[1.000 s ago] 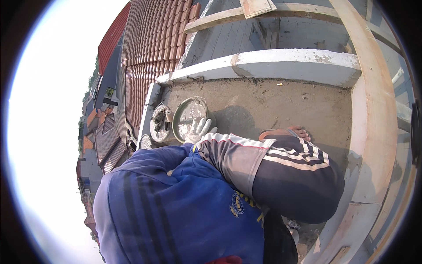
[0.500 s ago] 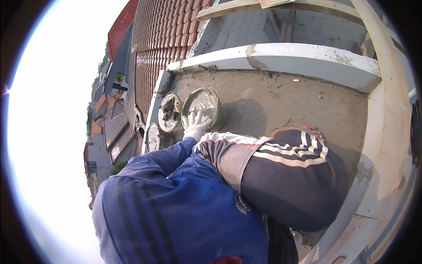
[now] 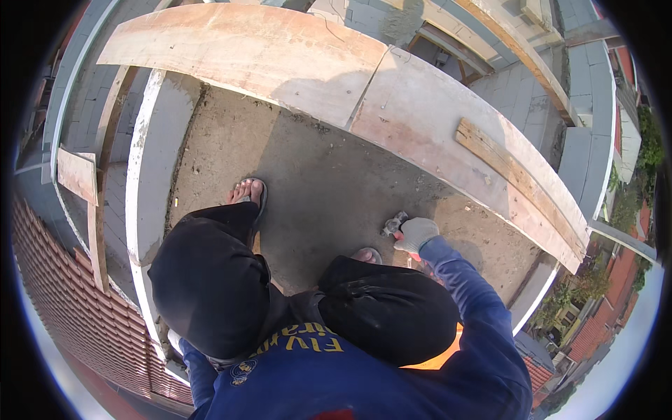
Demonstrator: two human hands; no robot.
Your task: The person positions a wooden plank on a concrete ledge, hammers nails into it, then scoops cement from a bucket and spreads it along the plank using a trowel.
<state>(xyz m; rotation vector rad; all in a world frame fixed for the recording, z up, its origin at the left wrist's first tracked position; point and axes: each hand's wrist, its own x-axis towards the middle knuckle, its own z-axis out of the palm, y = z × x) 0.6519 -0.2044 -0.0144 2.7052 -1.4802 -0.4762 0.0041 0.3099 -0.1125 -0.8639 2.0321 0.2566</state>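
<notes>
Swung right round since the last look: the two round pans and the tiled roof that sat up top are gone from centre, and the red roof tiles point(image 3: 63, 301) now curve along the lower left rim. Person's crouched on a rough concrete slab point(image 3: 329, 182), knees in black trousers filling the middle. Right hand point(image 3: 418, 233), in a pale work glove, is out past the right knee, fingers curled tight around a small grey metal tool point(image 3: 393, 225) with a red handle, tool head low over the slab; whether it touches the slab, can't tell. Exactly what tool it is, hard to make out at this size. Left hand is not visible at all; the blue sleeve drops off the bottom edge under the left knee.

Feet in sandals: left foot point(image 3: 246, 192) planted mid-slab, right foot point(image 3: 365, 256) mostly tucked under the knee, just beside the gloved hand. Open slab ahead and to the right of the tool. Hemming it in, a broad plywood formwork board point(image 3: 294, 63) arcs across the top and runs down the right side, a narrower plank point(image 3: 518, 178) lying on it. White concrete ledge point(image 3: 143, 175) closes the left side.
</notes>
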